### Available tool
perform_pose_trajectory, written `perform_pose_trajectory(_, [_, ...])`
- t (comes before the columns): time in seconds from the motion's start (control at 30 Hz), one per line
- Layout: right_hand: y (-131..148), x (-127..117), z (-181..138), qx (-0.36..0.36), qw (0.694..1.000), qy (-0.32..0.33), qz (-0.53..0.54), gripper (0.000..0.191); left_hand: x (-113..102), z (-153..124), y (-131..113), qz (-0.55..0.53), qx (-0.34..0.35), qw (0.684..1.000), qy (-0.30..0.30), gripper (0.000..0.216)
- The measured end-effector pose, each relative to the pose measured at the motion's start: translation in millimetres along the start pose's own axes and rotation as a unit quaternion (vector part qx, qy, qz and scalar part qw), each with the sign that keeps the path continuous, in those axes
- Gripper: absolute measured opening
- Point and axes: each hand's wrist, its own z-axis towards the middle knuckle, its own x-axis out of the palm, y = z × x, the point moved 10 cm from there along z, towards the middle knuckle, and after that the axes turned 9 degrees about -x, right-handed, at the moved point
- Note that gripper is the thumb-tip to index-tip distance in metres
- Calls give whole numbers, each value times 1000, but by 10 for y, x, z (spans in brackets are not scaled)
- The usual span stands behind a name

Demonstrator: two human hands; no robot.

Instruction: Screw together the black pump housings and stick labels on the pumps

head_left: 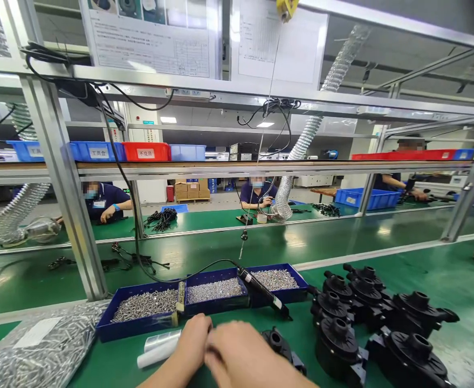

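Note:
Both hands meet at the front edge of the bench. My left hand (195, 335) is closed, fingers curled away from view, with a white roll (159, 350) and a clear roll (156, 340) just beside its wrist. My right hand (240, 350) is curled against it, thumb and fingers drawn in; whatever lies between them is hidden. Partly behind my right hand stands a black round housing (276, 340). Above the hands are blue bins of small screws (145, 305) and small metal parts (214, 291), with a black electric screwdriver (263, 291) resting across the bins.
Several black housings (337, 334) stand at the right. A clear bag of metal screws (59, 350) lies at the left. A metal post (64, 188) rises behind it, and a cable (117, 156) hangs down to the screwdriver. Co-workers (256, 191) sit across the green bench.

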Motion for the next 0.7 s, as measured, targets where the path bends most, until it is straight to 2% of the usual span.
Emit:
perform_pose_trajectory(0.03, [-3,353,-14,3,999,51,-2,18,-3,-1,-3,2,0,1000,1,12])
perform_pose_trajectory(0.07, [-97,652,-43,35,996,77,-11,30,-2,-7,-11,4,1,1000,3,10])
perform_pose_trajectory(0.13, [-317,1092,-104,87,993,79,-29,59,7,-32,-34,13,4,1000,5,10])
perform_pose_trajectory(0.2, [-522,1305,-166,129,989,35,-55,72,30,-62,-58,28,5,1000,6,18])
perform_pose_trajectory(0.3, [-643,1389,-208,143,985,-31,-93,68,54,-90,-88,47,10,999,2,28])
perform_pose_trajectory(0.37, [-648,1392,-195,140,983,-49,-107,62,43,-90,-100,48,18,999,-4,28])
perform_pose_trajectory(0.7, [-664,1308,-148,157,982,-48,-91,53,-2,-19,-76,45,38,998,-25,20])
